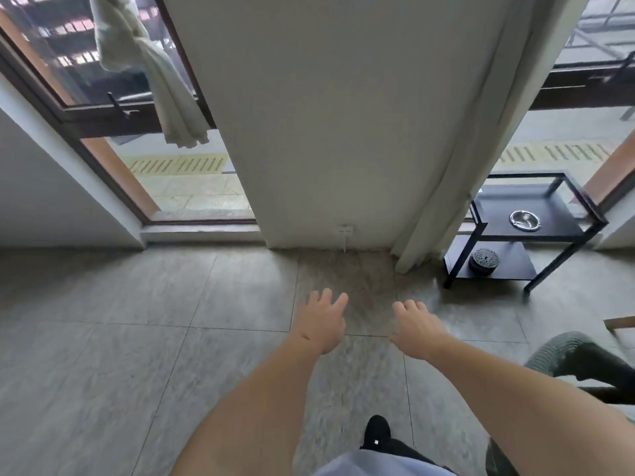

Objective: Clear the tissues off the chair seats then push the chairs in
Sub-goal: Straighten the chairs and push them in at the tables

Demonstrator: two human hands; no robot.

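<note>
Hands reach forward over a grey tiled floor (103,338) in the head view, both bare and holding nothing. The left hand (321,324) is stretched out palm down with its fingers spread and relaxed, grasping nothing. The right hand (414,326) hangs beside it, apart from it, with its fingers loosely bent downward and nothing between them. Both forearms run up from the bottom edge of the view.

At the right edge, part of a chair (580,359) shows: a dark green woven back or armrest curving over a dark frame, well to the right of the right hand. Its seat is mostly out of view, and whether any tissue lies on it cannot be told; no tissue shows anywhere in the view.

Below the arms, a black shoe (376,432) stands on the floor. Ahead, a pale wall section (343,115) stands between two glazed openings with dark frames. A light curtain (151,67) hangs knotted in front of the left glazing. By the right glazing stands a black two-tier side table (563,231); a metal ashtray (524,220) sits on its upper shelf and a dark round patterned object (484,261) on its lower shelf.
</note>
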